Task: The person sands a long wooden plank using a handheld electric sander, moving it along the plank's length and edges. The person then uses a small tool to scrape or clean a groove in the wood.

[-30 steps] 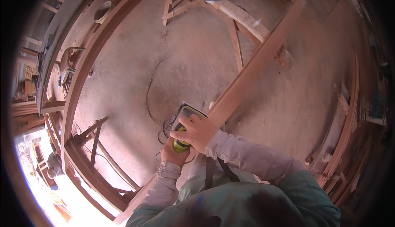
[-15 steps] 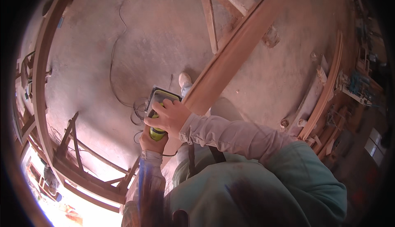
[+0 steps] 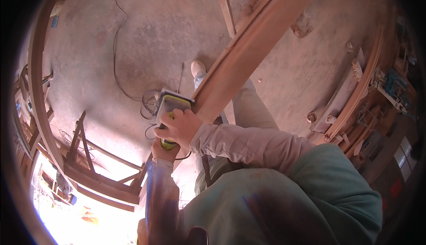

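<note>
A yellow-green and grey power sander [image 3: 174, 103] rests against the left edge of a long reddish-brown wooden beam [image 3: 250, 61], near its close end. My right hand [image 3: 181, 127] lies over the sander's body with its fingers curled round it. Below it, my left hand [image 3: 163, 152] grips the rear end of the same tool, partly covered by the right hand. A dark cord [image 3: 183, 158] comes out beside the left hand. The sander's underside is hidden, so its exact contact with the wood cannot be seen.
A thin cable [image 3: 116, 63] runs over the floor and loops beside the sander. Wooden trestles [image 3: 80, 143] and a curved beam stand at the left. Long boards [image 3: 361, 98] lie at the right. My shoe [image 3: 198, 68] is left of the beam, and a support leg [image 3: 225, 7] stands under its far part.
The view has shifted slightly, and more of my right leg shows beyond the beam. Both hands stay on the sander, which sits at nearly the same spot by the beam's edge.
</note>
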A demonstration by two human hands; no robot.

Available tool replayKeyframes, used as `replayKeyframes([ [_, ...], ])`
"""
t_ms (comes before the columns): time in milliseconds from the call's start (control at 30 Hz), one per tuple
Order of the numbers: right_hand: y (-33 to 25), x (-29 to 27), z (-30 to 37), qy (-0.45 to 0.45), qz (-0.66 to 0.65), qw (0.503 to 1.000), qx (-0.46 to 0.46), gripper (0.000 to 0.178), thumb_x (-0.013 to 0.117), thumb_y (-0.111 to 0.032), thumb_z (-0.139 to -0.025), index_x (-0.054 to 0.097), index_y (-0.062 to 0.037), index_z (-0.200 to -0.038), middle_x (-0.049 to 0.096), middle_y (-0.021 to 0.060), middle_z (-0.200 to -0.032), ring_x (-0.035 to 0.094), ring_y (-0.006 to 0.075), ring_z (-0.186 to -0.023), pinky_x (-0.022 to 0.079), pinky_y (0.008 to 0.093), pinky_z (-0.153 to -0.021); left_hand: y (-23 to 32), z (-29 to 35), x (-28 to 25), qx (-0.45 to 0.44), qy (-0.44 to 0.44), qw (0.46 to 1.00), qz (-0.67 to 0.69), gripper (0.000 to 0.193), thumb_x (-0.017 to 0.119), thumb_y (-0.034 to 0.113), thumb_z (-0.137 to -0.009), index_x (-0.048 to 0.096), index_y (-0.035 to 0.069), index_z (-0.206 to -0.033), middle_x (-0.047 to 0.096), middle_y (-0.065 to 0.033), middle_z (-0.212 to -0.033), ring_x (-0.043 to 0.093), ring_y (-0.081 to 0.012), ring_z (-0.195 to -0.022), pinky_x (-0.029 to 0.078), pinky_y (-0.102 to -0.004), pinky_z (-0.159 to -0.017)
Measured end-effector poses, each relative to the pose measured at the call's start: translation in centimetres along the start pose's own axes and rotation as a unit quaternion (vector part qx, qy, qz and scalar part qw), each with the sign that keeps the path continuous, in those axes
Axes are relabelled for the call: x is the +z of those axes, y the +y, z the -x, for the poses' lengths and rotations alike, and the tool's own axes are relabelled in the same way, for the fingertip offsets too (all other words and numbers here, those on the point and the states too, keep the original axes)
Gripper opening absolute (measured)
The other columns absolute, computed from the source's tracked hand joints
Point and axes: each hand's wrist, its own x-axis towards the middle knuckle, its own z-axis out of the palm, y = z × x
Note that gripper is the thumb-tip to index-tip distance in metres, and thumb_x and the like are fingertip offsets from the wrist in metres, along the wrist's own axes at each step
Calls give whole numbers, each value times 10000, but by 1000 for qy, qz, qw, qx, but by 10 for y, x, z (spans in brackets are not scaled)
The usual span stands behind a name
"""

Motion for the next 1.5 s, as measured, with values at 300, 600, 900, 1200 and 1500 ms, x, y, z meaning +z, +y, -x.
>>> replayKeyframes([
  [300,71,-65,-10,55,33,997,30,275,642,-232,-762,607,-350,-1007,501,-8,-932,558,217,-771,443,338,-577,103,-47,31,33,2,999,20,547,802,138,-642,628,69,-1156,717,-105,-942,713,-229,-899,549,-346,-782],
  [600,57,-52,-4,23,-57,997,51,254,646,-198,-759,616,-278,-998,524,62,-1046,580,279,-844,473,397,-610,83,-38,21,-78,-32,981,173,723,847,94,-681,511,32,-1317,660,-80,-1145,643,-154,-1032,530,-296,-866],
  [900,110,-103,-16,96,24,995,31,287,667,-197,-749,601,-327,-995,504,8,-966,575,218,-753,473,345,-546,141,-76,46,34,-21,997,63,616,867,166,-681,583,27,-1209,685,-74,-1092,663,-151,-974,532,-298,-819],
  [1200,100,-96,-10,84,7,995,58,292,661,-200,-750,606,-331,-1005,509,11,-985,573,216,-748,473,336,-560,149,-63,40,40,-28,998,30,600,856,126,-694,568,1,-1205,682,-78,-1096,657,-149,-981,530,-293,-829],
  [1500,123,-109,-13,107,29,991,70,297,661,-206,-742,612,-336,-1005,513,10,-1007,568,222,-768,462,336,-551,172,-84,48,39,-50,998,23,569,847,106,-697,576,-1,-1186,681,-72,-1080,654,-133,-953,535,-289,-797],
])
